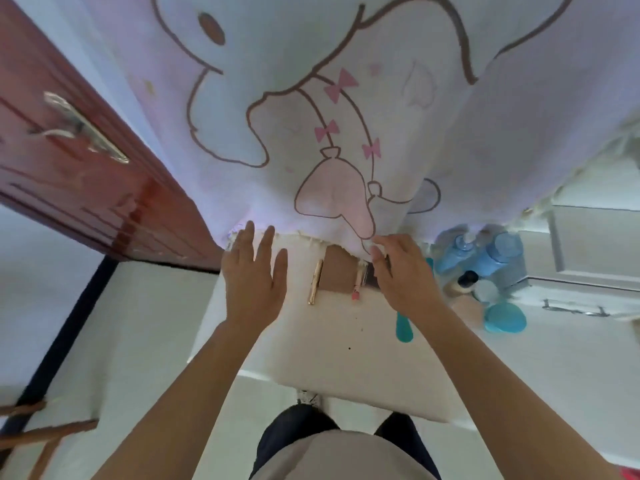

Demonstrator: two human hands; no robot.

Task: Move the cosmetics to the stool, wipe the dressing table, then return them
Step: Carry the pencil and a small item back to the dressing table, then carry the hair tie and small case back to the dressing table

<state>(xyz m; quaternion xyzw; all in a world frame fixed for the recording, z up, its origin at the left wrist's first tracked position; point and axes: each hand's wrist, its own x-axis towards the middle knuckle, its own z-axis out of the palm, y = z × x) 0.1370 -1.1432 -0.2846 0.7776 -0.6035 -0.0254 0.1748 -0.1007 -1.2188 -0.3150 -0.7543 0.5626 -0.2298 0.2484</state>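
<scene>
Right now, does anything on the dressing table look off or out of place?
The cartoon curtain hangs over the table's back edge, and its frayed hem covers the top of the brown palette. A few dark specks dot the white tabletop. No spill shows.

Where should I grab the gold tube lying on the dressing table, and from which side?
Pinch the gold tube at its near end, from above. It lies flat, pointing away from you, and that end sticks out past the brown palette close on its right, leaving both sides free. The left hand is nearest.
</scene>
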